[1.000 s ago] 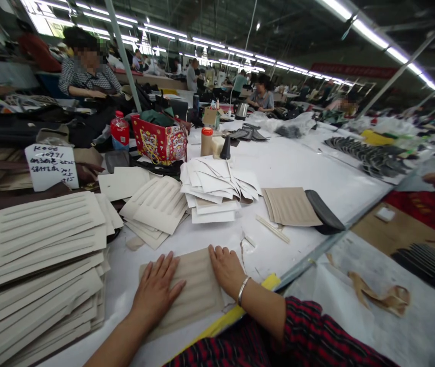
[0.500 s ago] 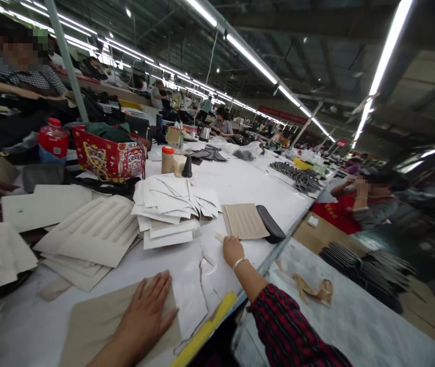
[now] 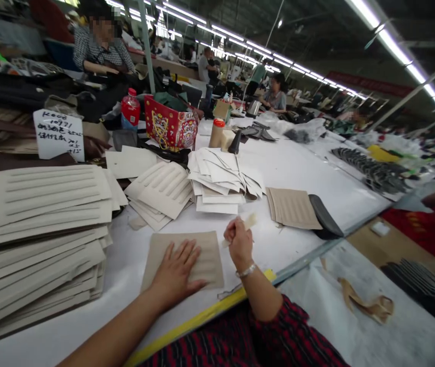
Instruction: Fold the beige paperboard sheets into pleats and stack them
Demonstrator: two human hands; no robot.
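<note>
At the near edge of the white table (image 3: 293,168), a beige ribbed panel (image 3: 211,250) lies flat. The left hand (image 3: 177,270) rests on it, palm down, fingers spread and thumb out to the right. Just right of the panel, the right hand (image 3: 239,242) is raised, fingers curled together, pinching a pale strip (image 3: 251,220) that is blurred. Farther right lie a few beige ribbed pieces (image 3: 293,208), with a dark curved piece (image 3: 326,219) against them. Beyond the hands sits a pile of white sheets (image 3: 217,178); left of it, pale ribbed sheets (image 3: 165,191) fan out. A tall stack of panels (image 3: 49,204) fills the left side. At the far left, a person in a checked shirt (image 3: 104,51) leans over dark material.
</note>
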